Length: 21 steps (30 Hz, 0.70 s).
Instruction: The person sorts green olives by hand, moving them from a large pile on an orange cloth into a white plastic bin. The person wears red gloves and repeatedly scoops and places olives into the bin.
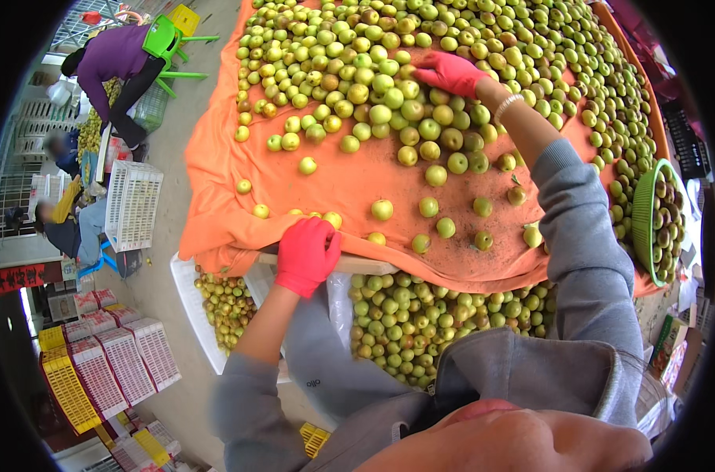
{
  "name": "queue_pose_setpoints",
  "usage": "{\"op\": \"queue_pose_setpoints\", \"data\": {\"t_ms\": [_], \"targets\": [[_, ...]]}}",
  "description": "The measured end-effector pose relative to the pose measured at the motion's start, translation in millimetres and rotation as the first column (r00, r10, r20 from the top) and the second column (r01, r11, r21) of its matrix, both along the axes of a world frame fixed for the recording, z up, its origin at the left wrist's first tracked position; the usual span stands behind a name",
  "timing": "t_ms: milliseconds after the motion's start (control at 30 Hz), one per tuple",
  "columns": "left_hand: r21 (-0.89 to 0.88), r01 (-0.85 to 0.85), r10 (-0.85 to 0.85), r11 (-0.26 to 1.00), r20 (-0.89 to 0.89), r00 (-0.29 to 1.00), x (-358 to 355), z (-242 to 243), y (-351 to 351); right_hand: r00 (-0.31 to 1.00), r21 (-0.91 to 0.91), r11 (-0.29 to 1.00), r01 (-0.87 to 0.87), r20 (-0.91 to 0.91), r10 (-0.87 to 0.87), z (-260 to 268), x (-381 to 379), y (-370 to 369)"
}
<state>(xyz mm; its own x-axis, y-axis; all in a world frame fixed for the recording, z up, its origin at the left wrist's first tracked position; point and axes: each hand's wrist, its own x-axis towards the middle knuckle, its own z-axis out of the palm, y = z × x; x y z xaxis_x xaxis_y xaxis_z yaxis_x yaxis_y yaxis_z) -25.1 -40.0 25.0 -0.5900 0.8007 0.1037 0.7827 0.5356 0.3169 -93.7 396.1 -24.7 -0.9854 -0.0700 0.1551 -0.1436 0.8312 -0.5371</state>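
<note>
My left hand [308,257], in a red glove, is closed at the near edge of the orange cloth [345,183], over a wooden board edge [357,264]; its fingers are curled under and what they hold is hidden. A few green fruits [332,220] lie just beyond it. My right hand [449,74], also red-gloved, reaches into the heap of round green and brownish fruits [387,82] on the cloth. Its fingers point left and touch the fruits; whether it grips one cannot be told. Loose fruits [382,209] are scattered on the nearer cloth.
Below the cloth's edge are more fruits [404,318] and a white crate of fruits [225,307]. A green basket of fruits [643,221] stands at the right. Stacked crates [107,366], a white crate [134,203] and a green chair [163,44] are at the left, near several people.
</note>
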Motion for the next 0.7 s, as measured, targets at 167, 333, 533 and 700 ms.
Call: {"op": "queue_pose_setpoints", "data": {"t_ms": [167,333,533,700], "targets": [[-0.004,0.027,-0.027,1.0,-0.038,0.999,-3.5,-6.0,6.3,0.997,0.397,0.917,-0.025,-0.051,0.049,15.1,151.1,-12.5],[0.013,0.027,-0.025,1.0,-0.088,0.996,-3.0,-8.3,-2.6,0.998,0.411,0.911,-0.041,0.053,0.02,14.8,268.7,-35.5],[0.014,0.007,-0.005,1.0,-0.089,0.996,-5.0,-19.6,-7.0,0.986,0.182,0.972,0.147,-0.1,-0.131,40.6,250.8,-91.2],[-0.028,-0.055,0.054,0.998,-0.039,0.998,-3.4,-12.6,-0.8,0.959,0.122,0.974,0.193,0.188,-0.213,32.6,156.4,-199.8]]}}
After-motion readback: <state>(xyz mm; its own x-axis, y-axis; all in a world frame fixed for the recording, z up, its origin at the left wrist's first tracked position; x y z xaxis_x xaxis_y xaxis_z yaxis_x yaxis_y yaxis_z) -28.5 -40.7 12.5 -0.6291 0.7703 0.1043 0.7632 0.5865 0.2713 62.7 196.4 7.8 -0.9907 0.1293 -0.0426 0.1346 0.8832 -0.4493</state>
